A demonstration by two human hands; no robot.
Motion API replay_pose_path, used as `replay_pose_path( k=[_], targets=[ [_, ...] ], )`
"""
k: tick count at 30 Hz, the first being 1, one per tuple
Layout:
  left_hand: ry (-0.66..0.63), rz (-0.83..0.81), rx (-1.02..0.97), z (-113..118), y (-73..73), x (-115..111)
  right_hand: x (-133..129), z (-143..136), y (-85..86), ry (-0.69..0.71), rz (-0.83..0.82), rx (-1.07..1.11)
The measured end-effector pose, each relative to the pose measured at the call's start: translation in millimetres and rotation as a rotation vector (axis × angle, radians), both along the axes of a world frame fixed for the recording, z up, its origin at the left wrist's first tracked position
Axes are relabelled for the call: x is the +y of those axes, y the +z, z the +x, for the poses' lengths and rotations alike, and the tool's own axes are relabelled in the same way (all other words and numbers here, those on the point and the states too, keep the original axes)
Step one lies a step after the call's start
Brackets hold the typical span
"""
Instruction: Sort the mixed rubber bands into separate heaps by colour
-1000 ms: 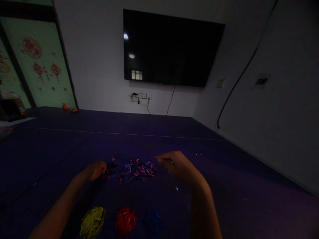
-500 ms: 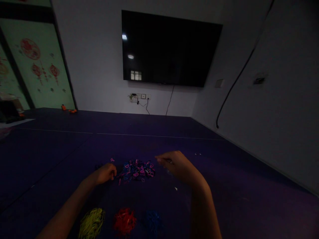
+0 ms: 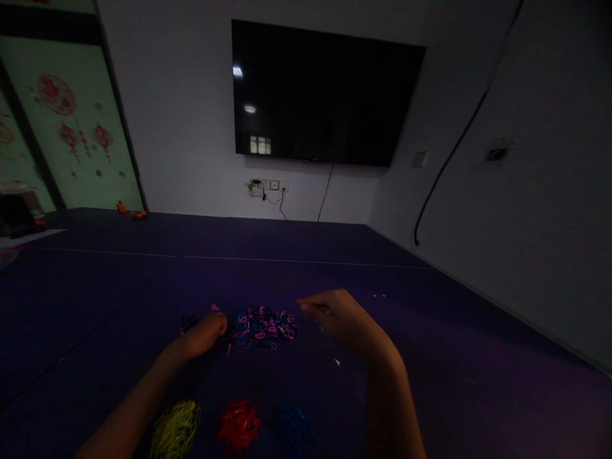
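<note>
A loose pile of small pink, blue and dark rubber bands (image 3: 266, 326) lies on the dark purple floor. At its left edge is my left hand (image 3: 208, 333), fingers curled; whatever they hold, if anything, is hidden. To the right of the pile, my right hand (image 3: 335, 312) hovers with thumb and fingertips pinched together, and I cannot make out anything between them. Nearer to me lie a yellow bundle of bands (image 3: 176, 428), a red bundle (image 3: 239, 426) and a blue bundle (image 3: 293, 426), the blue one dim against the floor.
A few dark bands (image 3: 188, 321) lie behind my left wrist, and a single pink band (image 3: 215, 307) sits beyond that hand. A white scrap (image 3: 337, 362) is by my right forearm. A large television (image 3: 329, 95) hangs on the far wall, and orange objects (image 3: 138, 215) rest by the door.
My left hand has shifted slightly right and away from me, closer to the mixed pile, with its fingers turned over more. My right hand has stayed almost still.
</note>
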State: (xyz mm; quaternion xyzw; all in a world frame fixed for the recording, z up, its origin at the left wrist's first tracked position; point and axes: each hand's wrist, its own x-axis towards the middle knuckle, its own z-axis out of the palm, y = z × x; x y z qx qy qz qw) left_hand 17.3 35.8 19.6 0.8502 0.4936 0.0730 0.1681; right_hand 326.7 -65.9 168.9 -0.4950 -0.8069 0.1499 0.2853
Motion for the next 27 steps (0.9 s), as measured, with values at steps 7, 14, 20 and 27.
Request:
replay_pose_path(
  k=[7, 14, 20, 27],
  targets=[
    [0.065, 0.022, -0.045, 8, 4.5, -4, -1, 1, 0.5, 0.023, -0.003, 0.014],
    [0.094, 0.027, -0.051, 3, 3.7, -3, -2, 1, 1.1, 0.023, -0.007, 0.018],
    [0.125, 0.035, -0.027, 5, 7.2, -6, -3, 1, 1.1, 0.013, -0.003, 0.011],
    [0.090, 0.048, 0.025, 3, 12.0, -7, -2, 1, 0.0, 0.012, -0.026, 0.041]
  ],
)
